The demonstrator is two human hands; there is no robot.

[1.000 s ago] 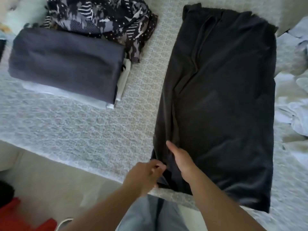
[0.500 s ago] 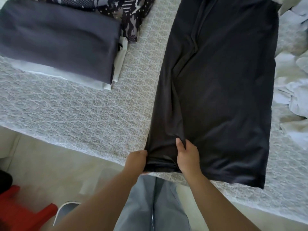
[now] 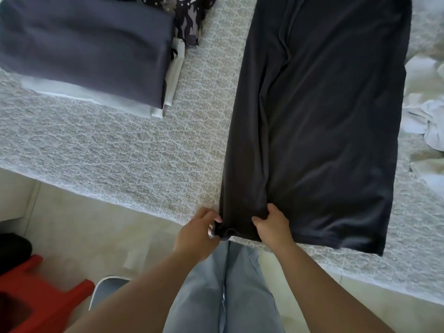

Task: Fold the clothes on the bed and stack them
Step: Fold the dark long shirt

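Black garment (image 3: 319,131) lies flat & lengthwise on the bed (image 3: 134,155), right of centre, folded into a long narrow strip w/ its near hem at the bed's front edge. Both hands work the near-left corner: left hand (image 3: 197,234) has fingers curled, pinching the bunched corner at the edge; right hand (image 3: 271,224) just beside it on top of the cloth, fingers curled & thumb tucked in, gripping a fold of the fabric. Folded stack (image 3: 84,49) sits well apart at far left: dark grey piece on top, white pieces under it, edges poking out at right & front. Patterned black-white garment (image 3: 189,18) behind the stack, touching it. Crumpled white clothes (image 3: 425,116) along the garment's right side. Person's light jeans (image 3: 225,289) below, red stool (image 3: 36,292) on the floor bottom left
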